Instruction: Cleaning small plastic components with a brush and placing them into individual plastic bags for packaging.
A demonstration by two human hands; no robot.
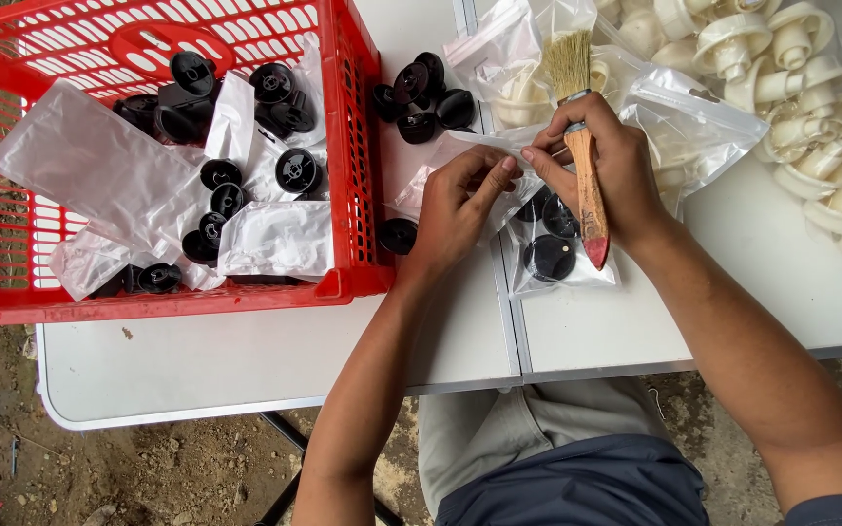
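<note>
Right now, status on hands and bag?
Left hand pinching bag top. Right hand pinching too, brush in grip. Black knobs inside. Nothing in the way.

Clear plastic bag point(553, 258) of black knobs on table; more in red crate point(348, 146)

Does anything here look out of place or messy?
One black knob lies alone on the white table, just outside the red crate, apart from the pile. The right hand grips a paintbrush while pinching a clear bag.
</note>
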